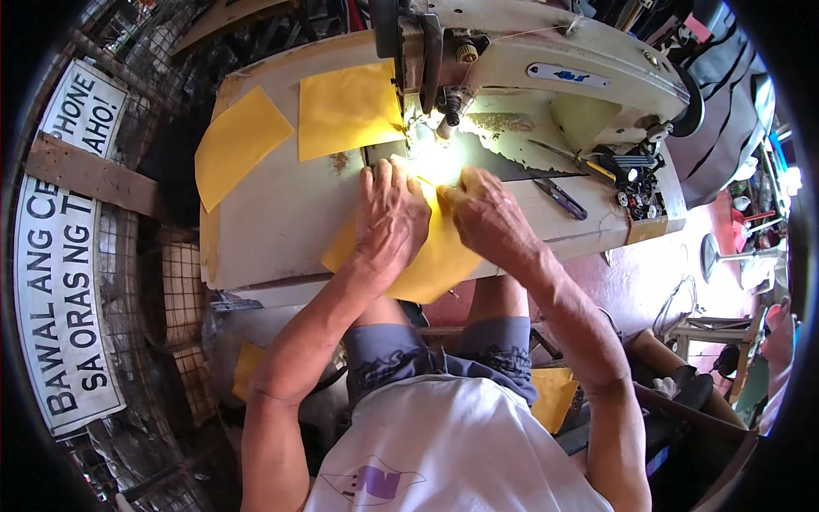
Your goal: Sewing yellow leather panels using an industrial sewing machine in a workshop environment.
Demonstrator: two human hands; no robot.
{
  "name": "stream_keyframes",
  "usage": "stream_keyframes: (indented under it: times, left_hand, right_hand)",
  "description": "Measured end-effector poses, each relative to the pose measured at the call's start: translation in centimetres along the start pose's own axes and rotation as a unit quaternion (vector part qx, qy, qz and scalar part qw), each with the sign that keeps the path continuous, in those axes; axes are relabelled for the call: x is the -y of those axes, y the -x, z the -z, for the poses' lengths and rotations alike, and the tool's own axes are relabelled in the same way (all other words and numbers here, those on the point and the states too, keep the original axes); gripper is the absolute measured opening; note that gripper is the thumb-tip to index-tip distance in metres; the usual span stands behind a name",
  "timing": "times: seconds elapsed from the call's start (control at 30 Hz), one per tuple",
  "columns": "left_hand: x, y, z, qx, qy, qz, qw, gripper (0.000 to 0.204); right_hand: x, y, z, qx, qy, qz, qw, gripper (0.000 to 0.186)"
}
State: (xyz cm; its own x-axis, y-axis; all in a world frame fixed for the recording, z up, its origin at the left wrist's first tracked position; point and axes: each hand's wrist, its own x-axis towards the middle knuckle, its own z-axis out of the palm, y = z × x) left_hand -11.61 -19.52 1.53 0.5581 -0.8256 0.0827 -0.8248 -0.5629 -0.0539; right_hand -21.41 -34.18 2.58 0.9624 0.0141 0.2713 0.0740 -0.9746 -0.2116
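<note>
At the front of a sewing machine (546, 51), both hands hold a yellow sheet of cloth-like material (439, 264). Its lower part hangs over the table's near edge. My left hand (392, 213) is closed on the sheet's left side, fingertips bent down beside the needle area, thumb mostly hidden. Just right of the bright lamp glow, my right hand (493, 218) has its fingers curled in, pinching the sheet's upper right edge. Glare washes out the needle and the sheet's far end. Another yellow sheet (350, 107) lies flat left of the machine head.
A third yellow sheet (241, 145) lies farther left on the worn white table (264, 247). Right of my hands are a thread snipper (561, 198) and a tray with bobbins and small tools (640, 183). More yellow material (554, 397) shows beside my right thigh. Wire mesh stands at left.
</note>
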Motion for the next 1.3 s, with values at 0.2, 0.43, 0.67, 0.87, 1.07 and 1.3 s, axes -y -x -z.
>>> stream_keyframes:
  times: [0.2,0.43,0.67,0.87,1.07,1.3]
  left_hand:
    - [3.5,0.6,-0.8,-0.179,0.079,-0.121,0.973,0.034]
    - [6.9,-0.6,-0.8,-0.162,0.104,-0.164,0.967,0.037]
    - [7.5,-1.5,-0.7,-0.133,0.152,-0.172,0.964,0.037]
    - [7.4,-2.1,-0.7,-0.138,0.147,-0.161,0.966,0.037]
    - [7.7,-2.0,-0.7,-0.149,0.132,-0.168,0.966,0.037]
    - [8.1,-2.4,0.1,-0.138,0.103,-0.197,0.965,0.036]
  right_hand:
    - [6.0,1.1,-0.4,0.050,-0.060,-0.142,0.987,0.026]
    - [7.0,0.6,-1.9,-0.005,-0.035,-0.133,0.991,0.047]
    - [6.8,0.3,-2.1,-0.021,-0.040,-0.130,0.991,0.045]
    - [6.4,-0.3,-1.8,-0.014,-0.056,-0.142,0.988,0.045]
    - [6.4,-0.5,-2.1,-0.035,-0.049,-0.139,0.988,0.044]
    - [6.4,-1.6,-3.3,-0.057,-0.036,-0.149,0.987,0.040]
